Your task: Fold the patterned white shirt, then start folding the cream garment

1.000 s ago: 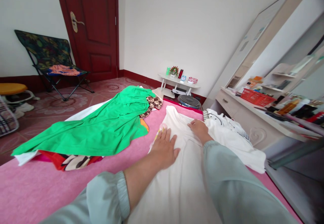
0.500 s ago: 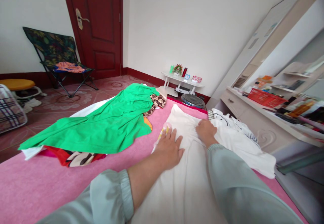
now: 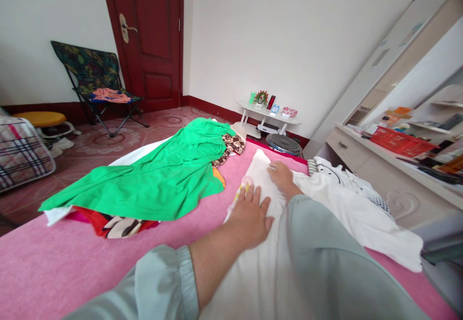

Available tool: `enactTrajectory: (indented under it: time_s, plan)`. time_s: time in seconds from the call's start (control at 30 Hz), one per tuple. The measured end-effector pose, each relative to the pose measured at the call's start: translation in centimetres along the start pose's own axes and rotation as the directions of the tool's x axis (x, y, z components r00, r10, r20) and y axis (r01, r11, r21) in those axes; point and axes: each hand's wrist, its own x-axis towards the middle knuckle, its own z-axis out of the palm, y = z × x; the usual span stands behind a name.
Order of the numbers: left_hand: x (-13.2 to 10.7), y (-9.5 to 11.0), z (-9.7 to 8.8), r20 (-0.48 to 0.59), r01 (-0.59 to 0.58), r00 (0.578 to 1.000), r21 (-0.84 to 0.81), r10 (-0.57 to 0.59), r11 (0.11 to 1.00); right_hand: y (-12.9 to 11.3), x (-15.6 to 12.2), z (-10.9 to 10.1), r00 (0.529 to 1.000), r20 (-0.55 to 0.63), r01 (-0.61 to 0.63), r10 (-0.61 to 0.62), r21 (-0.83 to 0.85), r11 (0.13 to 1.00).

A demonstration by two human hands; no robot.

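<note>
A white garment (image 3: 257,170) with a small yellow and pink patch on its left edge lies lengthwise on the pink bed cover (image 3: 72,262). My left hand (image 3: 251,216) rests flat on it, fingers spread, beside that patch. Farther up, my right hand (image 3: 281,177) is closed on the garment's right part, which is drawn inward over the rest. My right forearm and sleeve hide much of the right side. Against its right lies another white garment (image 3: 347,199) with black line drawings.
To the left, a green garment (image 3: 162,170) covers several other clothes. Close on the right stands a dresser (image 3: 361,160) with a red basket (image 3: 403,141). A low white shelf (image 3: 267,111), a folding chair (image 3: 90,69) and a door (image 3: 152,35) are farther off.
My right hand has moved left, bringing the white garment's right part inward. My left hand stays flat on the garment. The view has turned slightly left.
</note>
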Motion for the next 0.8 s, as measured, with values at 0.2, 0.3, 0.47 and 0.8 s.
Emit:
enactTrajectory:
  time_s: [0.2,0.3,0.47,0.8]
  plan:
    - [0.0,0.1,-0.1,-0.001,0.009,1.000,-0.009,-0.009,1.000,-1.4,-1.5,0.3,0.988,-0.071,0.103,-0.137,-0.355,0.929]
    - [0.0,0.2,-0.1,0.008,0.013,1.000,-0.024,-0.013,1.000,-2.6,-1.6,0.4,0.961,-0.070,0.220,-0.266,-0.388,0.895]
    - [0.1,0.1,-0.3,0.020,0.021,1.000,-0.025,-0.020,0.999,-2.9,0.2,1.8,0.942,0.271,0.272,-0.200,-0.263,0.925]
    - [0.2,-0.1,0.3,0.039,0.014,0.999,-0.024,-0.013,1.000,-0.6,-1.4,-1.3,0.930,0.302,0.297,-0.208,-0.287,0.911]
